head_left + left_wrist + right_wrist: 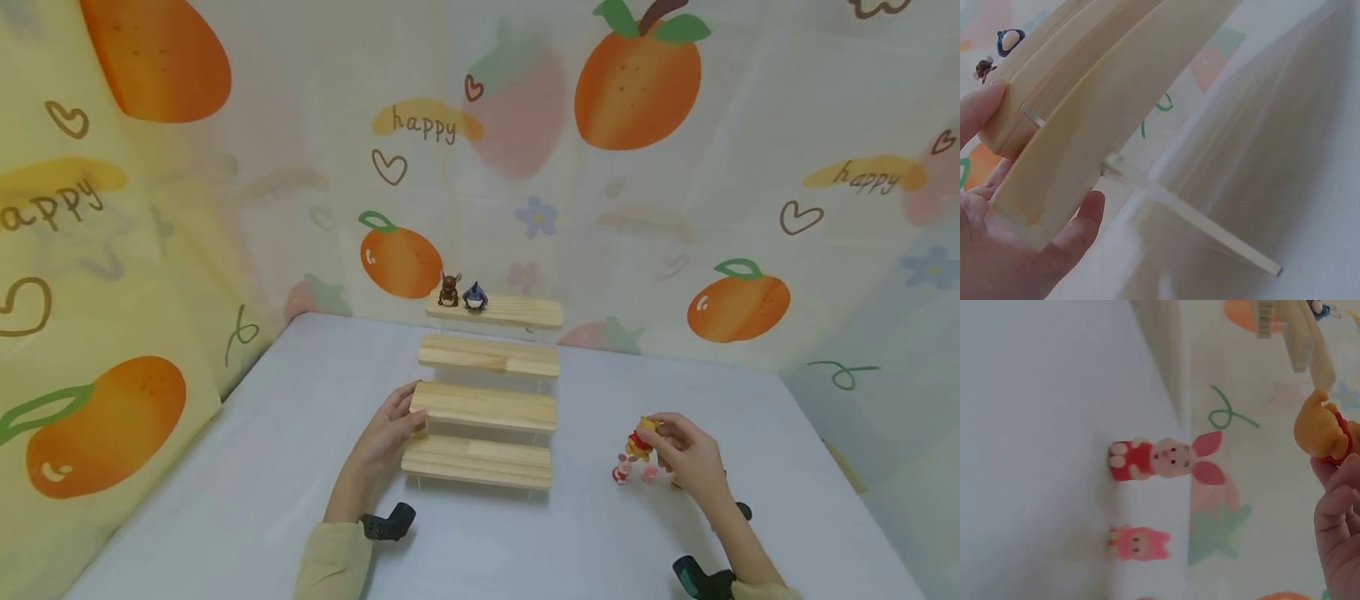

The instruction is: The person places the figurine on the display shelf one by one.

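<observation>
A stepped wooden display shelf (483, 408) stands in the middle of the table, its boards one above another on clear legs. At the left end of a middle board my left hand (384, 432) grips the wood, thumb and fingers around it in the left wrist view. My right hand (688, 457) pinches a Winnie the Pooh figurine (639, 440) with a red shirt, held above the table right of the shelf. Below it stand a Piglet figurine (1163, 459) in red and a smaller pink figurine (1139, 543). Another small thing is mostly hidden behind my right hand.
On the top board's left half sit a brown kangaroo-like figurine (448, 290) and a blue Eeyore figurine (475, 297). A white cloth covers the table (300, 375). Fruit-printed curtains (480, 217) hang behind it and at both sides.
</observation>
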The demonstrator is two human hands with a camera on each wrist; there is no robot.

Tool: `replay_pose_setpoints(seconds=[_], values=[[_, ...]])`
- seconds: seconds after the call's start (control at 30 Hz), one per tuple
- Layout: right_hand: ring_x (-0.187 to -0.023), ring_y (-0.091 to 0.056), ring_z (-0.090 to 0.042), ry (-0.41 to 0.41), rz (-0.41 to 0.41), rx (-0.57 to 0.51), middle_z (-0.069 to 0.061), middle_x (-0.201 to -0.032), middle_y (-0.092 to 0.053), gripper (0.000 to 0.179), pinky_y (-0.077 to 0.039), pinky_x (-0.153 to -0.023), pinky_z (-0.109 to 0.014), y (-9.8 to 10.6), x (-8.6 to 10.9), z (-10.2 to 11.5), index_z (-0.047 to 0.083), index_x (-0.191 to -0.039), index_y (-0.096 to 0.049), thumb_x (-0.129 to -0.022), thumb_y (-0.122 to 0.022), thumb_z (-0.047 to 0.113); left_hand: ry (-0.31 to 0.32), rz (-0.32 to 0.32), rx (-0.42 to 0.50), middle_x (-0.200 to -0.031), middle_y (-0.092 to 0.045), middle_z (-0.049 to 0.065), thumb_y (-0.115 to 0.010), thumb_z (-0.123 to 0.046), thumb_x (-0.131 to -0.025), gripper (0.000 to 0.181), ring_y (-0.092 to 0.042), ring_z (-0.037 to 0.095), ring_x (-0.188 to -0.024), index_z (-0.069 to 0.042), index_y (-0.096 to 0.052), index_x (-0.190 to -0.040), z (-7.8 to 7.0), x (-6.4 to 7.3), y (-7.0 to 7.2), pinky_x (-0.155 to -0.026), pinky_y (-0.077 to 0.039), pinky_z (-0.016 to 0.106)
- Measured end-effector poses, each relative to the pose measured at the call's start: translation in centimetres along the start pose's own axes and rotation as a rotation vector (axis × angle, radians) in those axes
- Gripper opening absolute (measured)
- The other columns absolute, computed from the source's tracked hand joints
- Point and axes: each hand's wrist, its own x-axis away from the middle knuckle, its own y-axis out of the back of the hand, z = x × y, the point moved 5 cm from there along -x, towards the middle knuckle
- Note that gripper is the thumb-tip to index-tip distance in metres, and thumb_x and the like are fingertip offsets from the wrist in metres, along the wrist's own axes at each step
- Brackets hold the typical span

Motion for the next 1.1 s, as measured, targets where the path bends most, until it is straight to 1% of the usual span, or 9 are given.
replay_pose_setpoints(seconds=[0.2,0.33,0.43,0.53,0.67,0.77,0.87,0.9,1.1], values=[[-0.047,-0.045,-0.011,0.178,-0.032,-0.026,0.003,-0.076,-0.057,0.029,-0.035,-0.039,-0.022,-0.4,-2.2,2.3,0.022,-0.109,-0.060,-0.081,-0.066,0.018,-0.002,0.017,0.010,-0.136,-0.036,0.017,-0.056,0.000,-0.084,0.058,-0.045,0.022,-0.106,-0.003,-0.030,-0.135,0.0,0.0,0.0,-0.089,-0.032,0.040],[-0.047,-0.042,-0.011,0.280,0.007,-0.221,-0.002,-0.070,-0.056,0.022,-0.032,-0.039,-0.020,0.2,-2.4,10.0,0.011,-0.104,-0.061,-0.082,-0.064,0.010,-0.012,0.037,0.008,-0.136,-0.035,0.018,-0.055,0.001,-0.084,0.058,-0.045,0.022,-0.105,-0.002,-0.028,-0.135,0.0,0.0,0.0,-0.087,-0.034,0.037],[-0.046,-0.042,-0.013,0.298,0.008,-0.261,-0.004,-0.066,-0.056,0.017,-0.034,-0.040,-0.022,0.4,-2.5,16.0,0.006,-0.097,-0.061,-0.081,-0.065,0.011,-0.009,0.020,0.011,-0.135,-0.036,0.017,-0.056,0.001,-0.083,0.058,-0.046,0.022,-0.105,-0.003,-0.030,-0.135,0.0,0.1,0.1,-0.086,-0.036,0.035],[-0.046,-0.043,-0.015,0.286,-0.017,-0.228,-0.004,-0.066,-0.056,0.017,-0.035,-0.040,-0.022,0.1,-3.3,17.8,0.004,-0.096,-0.061,-0.080,-0.066,0.010,-0.005,0.007,0.022,-0.135,-0.037,0.016,-0.057,0.001,-0.083,0.058,-0.045,0.023,-0.106,-0.004,-0.031,-0.134,0.0,0.1,0.3,-0.086,-0.036,0.036],[-0.047,-0.044,-0.014,0.318,-0.005,-0.270,-0.004,-0.069,-0.057,0.022,-0.036,-0.042,-0.023,-1.2,-5.2,16.4,0.008,-0.100,-0.063,-0.080,-0.068,0.015,-0.010,0.025,0.030,-0.135,-0.036,0.016,-0.056,0.001,-0.083,0.058,-0.045,0.023,-0.106,-0.004,-0.030,-0.135,-0.1,0.1,0.2,-0.088,-0.034,0.038],[-0.048,-0.043,-0.013,0.347,-0.001,-0.268,-0.004,-0.071,-0.058,0.023,-0.035,-0.043,-0.022,-1.7,-5.9,17.2,0.008,-0.100,-0.064,-0.079,-0.069,0.016,-0.024,0.041,0.031,-0.135,-0.036,0.017,-0.055,0.001,-0.084,0.058,-0.045,0.021,-0.103,-0.003,-0.029,-0.135,-0.3,0.1,0.2,-0.090,-0.032,0.041],[-0.047,-0.043,-0.015,0.335,-0.005,-0.221,-0.006,-0.070,-0.058,0.022,-0.036,-0.044,-0.022,-1.8,-6.0,19.2,0.003,-0.097,-0.065,-0.078,-0.069,0.012,-0.031,0.060,0.040,-0.135,-0.035,0.018,-0.053,0.002,-0.085,0.057,-0.046,0.020,-0.101,-0.002,-0.027,-0.136,-0.3,0.1,0.1,-0.091,-0.030,0.043],[-0.046,-0.042,-0.015,0.325,-0.018,-0.184,-0.007,-0.067,-0.057,0.020,-0.035,-0.043,-0.022,-1.3,-5.5,21.6,0.001,-0.095,-0.064,-0.077,-0.069,0.006,-0.030,0.067,0.042,-0.135,-0.034,0.018,-0.053,0.002,-0.085,0.057,-0.046,0.020,-0.101,-0.002,-0.027,-0.136,-0.3,0.1,0.0,-0.091,-0.029,0.043],[-0.045,-0.041,-0.013,0.404,0.000,-0.232,-0.013,-0.065,-0.056,0.021,-0.034,-0.043,-0.018,-2.1,-6.0,25.6,-0.007,-0.096,-0.061,-0.075,-0.064,-0.009,-0.023,0.057,0.024,-0.135,-0.036,0.016,-0.054,0.001,-0.086,0.055,-0.044,0.021,-0.104,-0.004,-0.029,-0.135,-0.2,0.4,0.3,-0.088,-0.032,0.039]])
